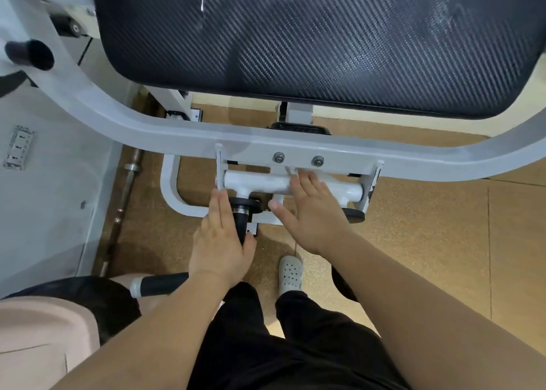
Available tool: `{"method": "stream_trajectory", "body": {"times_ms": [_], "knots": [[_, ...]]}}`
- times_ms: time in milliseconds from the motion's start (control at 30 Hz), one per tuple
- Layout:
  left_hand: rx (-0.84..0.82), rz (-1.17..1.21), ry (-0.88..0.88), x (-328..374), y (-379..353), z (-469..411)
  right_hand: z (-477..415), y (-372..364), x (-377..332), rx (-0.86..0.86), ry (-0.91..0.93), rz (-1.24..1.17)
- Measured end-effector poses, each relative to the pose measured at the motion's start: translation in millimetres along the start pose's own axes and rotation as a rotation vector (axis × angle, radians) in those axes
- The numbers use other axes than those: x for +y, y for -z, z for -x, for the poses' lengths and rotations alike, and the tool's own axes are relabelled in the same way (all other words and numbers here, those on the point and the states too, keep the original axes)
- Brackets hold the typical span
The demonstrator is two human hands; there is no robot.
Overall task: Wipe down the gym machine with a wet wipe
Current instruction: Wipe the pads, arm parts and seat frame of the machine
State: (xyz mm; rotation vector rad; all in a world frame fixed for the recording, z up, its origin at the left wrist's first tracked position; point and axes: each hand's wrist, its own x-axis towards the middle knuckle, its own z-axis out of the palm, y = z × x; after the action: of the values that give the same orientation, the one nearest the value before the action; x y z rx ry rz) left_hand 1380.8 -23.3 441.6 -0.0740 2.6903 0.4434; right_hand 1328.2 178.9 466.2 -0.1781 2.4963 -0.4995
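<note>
Right, we're looking down over the gym machine [443, 160], and the marker here is the short white tube [260, 183] slung under the curved frame bar [133, 121]. The right hand [310, 215] lies across that tube, fingers straight and close together, tips up by the frame edge, thumb out to the side. That grip is wide, curled round nothing. The left hand [221, 236] sits just below the tube's left end, fingers straight alongside the black handle [240, 219] that drops from the tube. Grip wide there too, with the thumb at the handle's lower end, which the hand partly hides.

And the wet wipe? Cannot make it out. A sliver of white shows at the right fingertips, but against white paint there is no telling cloth from metal, and whatever is under that palm is covered.

Just above the tube, two bolts [279, 157] sit on the frame bar. Well above it is the black pad [325, 41], ribbed, cut off by the top and right edges, with smeary pale patches on its surface. Left of the tube, a barbell [125, 194] lies on the brown floor [428, 227], its ends lost in blur. Below the tube are one pale shoe [291, 274] and black trousers [236, 345]; the other foot is out of sight.
</note>
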Motion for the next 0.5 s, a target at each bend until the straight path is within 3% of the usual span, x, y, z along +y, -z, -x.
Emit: {"method": "stream_trajectory", "body": {"times_ms": [133,200,367,500], "knots": [[-0.004,0.029,-0.004,-2.4,-1.5,-0.7,-28.1,-2.6,-34.0,-0.161,0.307,-0.11],[-0.004,0.044,0.003,-3.5,-2.9,-1.9,-41.1,-8.4,-51.8,-0.207,0.374,-0.105],[-0.003,0.067,-0.003,-2.6,-2.0,-1.6,-33.7,-6.7,-51.3,-0.181,0.314,-0.098],[-0.007,0.028,-0.012,-1.6,-0.2,-0.3,-4.8,-9.9,-30.1,-0.104,0.102,0.035]]}}
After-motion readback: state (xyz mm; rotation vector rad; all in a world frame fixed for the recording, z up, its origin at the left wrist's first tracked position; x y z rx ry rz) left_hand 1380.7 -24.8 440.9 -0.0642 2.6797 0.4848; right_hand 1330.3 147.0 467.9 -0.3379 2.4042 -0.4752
